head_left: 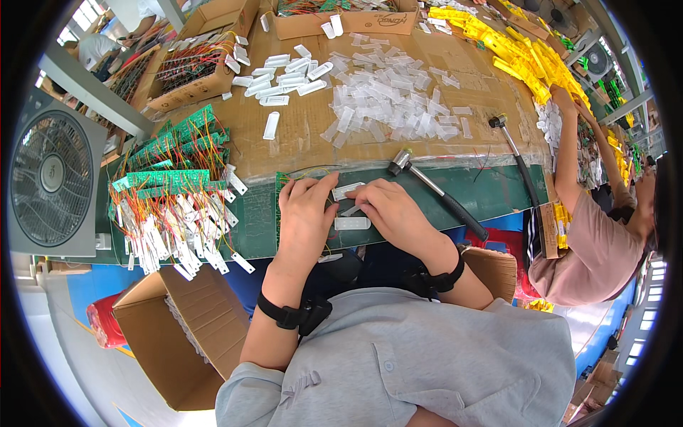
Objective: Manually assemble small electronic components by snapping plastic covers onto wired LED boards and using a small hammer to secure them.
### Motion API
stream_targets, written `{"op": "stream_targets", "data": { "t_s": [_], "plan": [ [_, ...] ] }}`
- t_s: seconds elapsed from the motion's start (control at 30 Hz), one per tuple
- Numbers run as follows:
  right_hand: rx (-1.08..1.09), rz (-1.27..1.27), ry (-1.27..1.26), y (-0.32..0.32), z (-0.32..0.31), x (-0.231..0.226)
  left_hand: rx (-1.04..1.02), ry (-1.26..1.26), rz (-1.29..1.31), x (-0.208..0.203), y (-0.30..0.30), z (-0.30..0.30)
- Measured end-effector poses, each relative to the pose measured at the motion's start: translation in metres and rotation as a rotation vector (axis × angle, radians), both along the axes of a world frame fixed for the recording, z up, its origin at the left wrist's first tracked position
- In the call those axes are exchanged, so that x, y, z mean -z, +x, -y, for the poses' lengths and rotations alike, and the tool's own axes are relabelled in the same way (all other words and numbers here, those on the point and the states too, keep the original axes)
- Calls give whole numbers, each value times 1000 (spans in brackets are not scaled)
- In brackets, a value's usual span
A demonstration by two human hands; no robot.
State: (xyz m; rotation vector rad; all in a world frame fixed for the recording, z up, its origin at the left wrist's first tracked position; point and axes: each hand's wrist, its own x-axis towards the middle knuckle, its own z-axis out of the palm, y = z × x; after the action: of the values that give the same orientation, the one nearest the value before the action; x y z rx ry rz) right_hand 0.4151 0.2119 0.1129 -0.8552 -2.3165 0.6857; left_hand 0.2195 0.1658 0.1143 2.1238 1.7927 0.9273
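Observation:
Both of my hands work close together at the near edge of the green mat. My left hand (304, 212) is curled, its fingertips at the left end of a small white plastic case (347, 190). My right hand (393, 211) has its forefinger at the case's right end and its thumb on a narrow translucent strip (350, 211). Below the strip lies a white oblong plate with small holes (352, 223). A green circuit board (280, 213) with thin wires is partly hidden by my left hand.
Wired green boards (163, 178) are heaped at left. White cases (284, 77) and translucent plastic pieces (388, 92) cover the cardboard beyond. Two hammers (441, 193) (518, 156) lie at right. A co-worker's arm (567, 153) reaches over yellow parts. A fan (53, 171) stands left, an open carton (167, 341) below.

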Motion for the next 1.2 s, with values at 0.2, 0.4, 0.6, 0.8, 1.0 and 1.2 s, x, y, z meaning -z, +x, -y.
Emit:
{"op": "stream_targets", "data": {
  "t_s": [0.2,0.4,0.6,0.8,1.0,1.2],
  "plan": [
    [5,-42,9,-1,-2,-3,-2,-17,66,1,-1,0],
    [196,-135,54,-2,-11,-5,-5,-22,64,2,-1,1],
    [158,21,-35,2,-13,-6,-12,-19,74,4,-1,1],
    [208,48,27,-1,-15,2,-10,-2,76,2,0,1],
    [112,72,128,-15,-18,-10,-12,5,75,2,1,1],
    [70,102,110,-14,-23,-7,-25,-11,69,-2,1,2]
  ]
}}
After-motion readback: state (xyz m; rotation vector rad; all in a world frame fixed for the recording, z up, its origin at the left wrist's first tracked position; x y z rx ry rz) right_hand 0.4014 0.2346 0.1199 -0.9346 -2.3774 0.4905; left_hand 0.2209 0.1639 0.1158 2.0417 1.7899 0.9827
